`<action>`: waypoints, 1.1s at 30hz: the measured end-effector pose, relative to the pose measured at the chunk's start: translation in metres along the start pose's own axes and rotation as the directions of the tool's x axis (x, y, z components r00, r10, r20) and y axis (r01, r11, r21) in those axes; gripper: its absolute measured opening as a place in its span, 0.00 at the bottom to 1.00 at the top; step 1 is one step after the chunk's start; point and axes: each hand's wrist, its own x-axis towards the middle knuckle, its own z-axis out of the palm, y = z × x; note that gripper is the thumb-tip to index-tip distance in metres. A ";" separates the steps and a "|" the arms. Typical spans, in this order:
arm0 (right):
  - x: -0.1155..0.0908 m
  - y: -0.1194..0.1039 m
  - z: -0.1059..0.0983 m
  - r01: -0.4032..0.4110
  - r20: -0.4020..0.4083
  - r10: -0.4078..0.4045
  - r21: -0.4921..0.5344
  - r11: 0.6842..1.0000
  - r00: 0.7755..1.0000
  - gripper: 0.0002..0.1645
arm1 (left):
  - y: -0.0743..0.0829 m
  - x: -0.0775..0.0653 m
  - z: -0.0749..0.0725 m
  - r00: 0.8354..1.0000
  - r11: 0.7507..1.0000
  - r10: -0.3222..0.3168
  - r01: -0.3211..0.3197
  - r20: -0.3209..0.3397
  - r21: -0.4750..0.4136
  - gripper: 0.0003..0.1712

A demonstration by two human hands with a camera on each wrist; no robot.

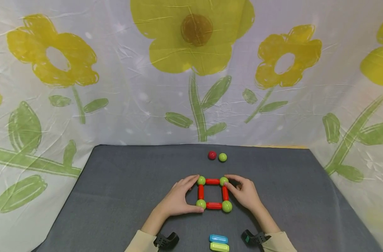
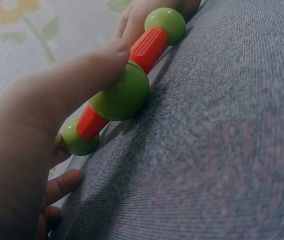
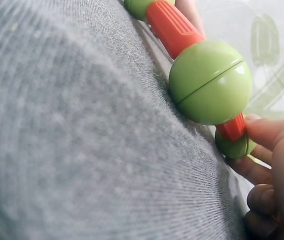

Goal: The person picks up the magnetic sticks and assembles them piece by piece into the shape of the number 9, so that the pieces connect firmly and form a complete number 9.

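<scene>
A square of red rods and green balls, which look like magnetic building toys, lies flat on the dark grey cloth. My left hand (image 1: 178,198) spans its left side, thumb on the near left ball (image 1: 200,203) and fingertips at the far left ball (image 1: 201,180). My right hand (image 1: 245,193) pinches the far right ball (image 1: 224,181) between thumb and index finger, close to the right red rod (image 1: 225,193). The near right ball (image 3: 210,82) is untouched, joined to the near red rod (image 1: 214,205). In the left wrist view, the left thumb presses the near left ball (image 2: 122,95).
Beyond the square sit a loose dark red ball (image 1: 212,155) and a loose green ball (image 1: 223,157). A blue rod (image 1: 218,239) and a yellow-green rod (image 1: 219,247) lie side by side near me. A flower-printed sheet (image 1: 122,105) hangs behind the table.
</scene>
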 end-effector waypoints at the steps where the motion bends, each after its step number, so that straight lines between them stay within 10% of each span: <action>1: 0.000 0.000 0.000 -0.004 0.004 0.004 0.002 1.000 1.000 0.19 | 0.000 0.000 0.000 1.000 1.000 -0.004 0.004 0.001 0.001 0.64; 16: -0.012 -0.006 -0.023 0.085 0.244 -0.081 -0.005 0.996 0.966 0.46 | 0.000 -0.001 -0.002 0.999 1.000 -0.004 0.004 0.036 0.003 0.68; 33: -0.085 -0.029 -0.018 -0.217 -0.041 0.224 0.136 0.967 0.974 0.24 | -0.002 0.000 -0.002 0.999 1.000 0.006 -0.006 0.045 0.002 0.66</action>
